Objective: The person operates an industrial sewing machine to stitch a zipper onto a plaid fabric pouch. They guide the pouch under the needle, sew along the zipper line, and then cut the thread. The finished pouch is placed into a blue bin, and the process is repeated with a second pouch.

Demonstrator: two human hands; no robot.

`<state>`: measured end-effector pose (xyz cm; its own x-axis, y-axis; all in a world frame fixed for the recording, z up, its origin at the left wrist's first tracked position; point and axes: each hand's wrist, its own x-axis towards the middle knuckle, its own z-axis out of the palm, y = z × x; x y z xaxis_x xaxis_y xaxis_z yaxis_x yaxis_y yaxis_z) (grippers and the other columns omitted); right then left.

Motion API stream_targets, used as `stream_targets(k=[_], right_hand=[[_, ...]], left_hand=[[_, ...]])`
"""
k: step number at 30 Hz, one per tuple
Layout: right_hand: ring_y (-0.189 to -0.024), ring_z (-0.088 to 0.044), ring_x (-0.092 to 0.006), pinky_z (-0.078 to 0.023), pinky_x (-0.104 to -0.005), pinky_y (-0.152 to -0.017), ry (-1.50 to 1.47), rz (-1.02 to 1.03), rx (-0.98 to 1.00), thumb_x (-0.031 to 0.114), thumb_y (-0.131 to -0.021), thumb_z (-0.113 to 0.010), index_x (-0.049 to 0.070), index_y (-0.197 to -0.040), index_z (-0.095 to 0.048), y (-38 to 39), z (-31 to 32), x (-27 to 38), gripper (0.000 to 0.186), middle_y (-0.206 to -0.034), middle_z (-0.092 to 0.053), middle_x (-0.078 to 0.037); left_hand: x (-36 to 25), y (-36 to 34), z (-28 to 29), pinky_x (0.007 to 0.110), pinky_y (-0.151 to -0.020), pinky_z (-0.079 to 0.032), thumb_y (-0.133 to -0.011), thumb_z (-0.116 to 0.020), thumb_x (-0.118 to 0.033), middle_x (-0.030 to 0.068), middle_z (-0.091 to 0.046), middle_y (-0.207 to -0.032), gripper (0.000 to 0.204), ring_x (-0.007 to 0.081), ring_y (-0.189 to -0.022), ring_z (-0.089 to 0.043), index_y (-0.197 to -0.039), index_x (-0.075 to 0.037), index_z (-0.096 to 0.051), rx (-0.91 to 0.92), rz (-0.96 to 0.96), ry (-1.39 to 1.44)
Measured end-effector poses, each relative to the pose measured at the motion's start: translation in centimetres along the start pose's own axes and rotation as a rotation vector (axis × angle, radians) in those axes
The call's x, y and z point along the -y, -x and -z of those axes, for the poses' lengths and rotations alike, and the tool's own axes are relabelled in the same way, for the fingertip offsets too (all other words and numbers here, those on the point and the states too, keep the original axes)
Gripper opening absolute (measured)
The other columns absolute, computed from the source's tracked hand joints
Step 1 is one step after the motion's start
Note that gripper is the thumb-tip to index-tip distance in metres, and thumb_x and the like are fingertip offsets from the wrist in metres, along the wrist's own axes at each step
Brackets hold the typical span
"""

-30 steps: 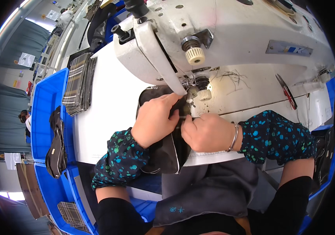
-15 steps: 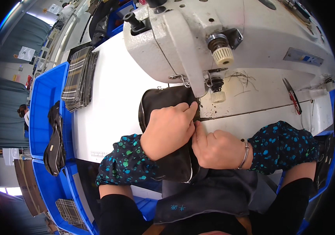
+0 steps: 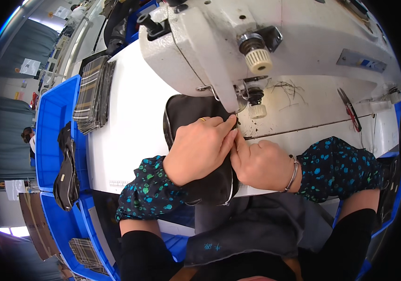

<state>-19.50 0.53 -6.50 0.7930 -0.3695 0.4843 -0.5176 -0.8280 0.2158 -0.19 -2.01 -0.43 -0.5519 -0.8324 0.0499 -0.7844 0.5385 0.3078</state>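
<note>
A black fabric pouch (image 3: 181, 108) with a metal zipper round its edge lies on the white work table (image 3: 121, 159), under the front of a white sewing machine (image 3: 303, 37). My left hand (image 3: 200, 150) presses on the pouch, fingers together, index fingertip at its right edge just below the presser foot area (image 3: 241, 105); the foot itself is mostly hidden. My right hand (image 3: 261, 166) is right beside it, fingers bent and closed on the same edge, thumb and index pointing up toward the needle. The pouch's middle is hidden under my hands.
A stack of plaid cloth (image 3: 90, 93) is at the back left. Blue bins (image 3: 41, 136) line the left, holding black zippered pieces (image 3: 65, 173) and plaid pieces (image 3: 85, 253). Scissors (image 3: 350, 110) and thread scraps (image 3: 287, 91) lie right. A co-worker (image 3: 32, 138) sits far left.
Both hands have shifted right along the pouch. Over the last half second they and the pouch moved slightly toward the machine, the left fingertips drawing nearer the needle.
</note>
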Motion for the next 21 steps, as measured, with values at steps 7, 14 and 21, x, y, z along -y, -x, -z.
stream_targets(k=[7, 14, 21], right_hand=[[-0.048, -0.058, -0.0170, -0.043, -0.0299, -0.044, -0.191, 0.086, 0.122, 0.022, -0.073, -0.065, -0.003, -0.072, -0.070, 1.1, 3.1, 2.1, 0.026, -0.101, -0.069, -0.046], [-0.054, -0.064, -0.0209, -0.044, -0.0298, -0.045, -0.151, 0.121, 0.034, 0.021, -0.069, -0.064, -0.008, -0.076, -0.073, 1.1, 3.1, 1.9, 0.031, -0.093, -0.071, -0.043], [-0.054, -0.064, -0.0207, -0.044, -0.0302, -0.044, -0.046, 0.201, 0.042, 0.021, -0.069, -0.062, -0.011, -0.079, -0.074, 1.1, 3.2, 1.9, 0.035, -0.088, -0.073, -0.038]], left_hand=[[-1.8, 3.0, -0.1, 0.038, -0.071, -0.059, -0.080, -0.074, -0.009, 0.0036, -0.066, -0.100, 0.038, 0.0247, -0.088, -0.068, -0.119, -0.007, -0.074, 0.047, -0.129, -0.245], [-2.1, 3.8, -0.4, 0.037, -0.093, -0.059, -0.083, -0.063, -0.012, 0.0126, -0.068, -0.134, 0.040, 0.0282, -0.118, -0.070, -0.120, 0.000, -0.072, 0.000, -0.221, -0.391], [-3.0, 4.2, -0.2, 0.037, -0.092, -0.060, -0.085, -0.066, -0.014, 0.0124, -0.071, -0.130, 0.047, 0.0304, -0.114, -0.072, -0.131, -0.008, -0.071, 0.011, -0.112, -0.397]])
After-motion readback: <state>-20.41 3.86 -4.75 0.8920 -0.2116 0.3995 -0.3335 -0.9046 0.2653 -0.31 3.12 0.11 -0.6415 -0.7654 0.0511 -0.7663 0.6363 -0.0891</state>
